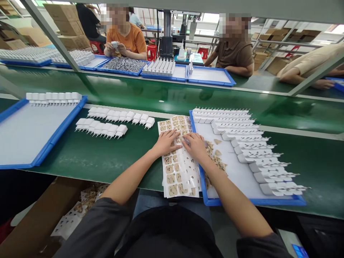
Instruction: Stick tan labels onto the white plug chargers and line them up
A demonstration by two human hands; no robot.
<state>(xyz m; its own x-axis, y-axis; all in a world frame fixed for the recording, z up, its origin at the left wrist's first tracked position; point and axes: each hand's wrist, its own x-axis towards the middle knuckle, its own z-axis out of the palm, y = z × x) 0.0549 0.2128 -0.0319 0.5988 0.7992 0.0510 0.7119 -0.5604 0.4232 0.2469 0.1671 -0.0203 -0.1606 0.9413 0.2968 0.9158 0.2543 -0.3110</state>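
Fingers of left hand (166, 142) and right hand (195, 145) press flat, seemingly spread, on white sticker sheet (178, 168) with tan labels.

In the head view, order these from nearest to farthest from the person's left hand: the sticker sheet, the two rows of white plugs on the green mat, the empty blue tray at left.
1. Sticker sheet, under the left hand.
2. White plugs on the green mat, up and left.
3. Blue tray, far left.

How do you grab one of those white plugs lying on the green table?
Judging by shape, pinch a white plug by its blocky body, across the flat sides, coming from above. Its thin metal pins stick out sideways, and neighbours sit close on each side, so the top is the freest way in.
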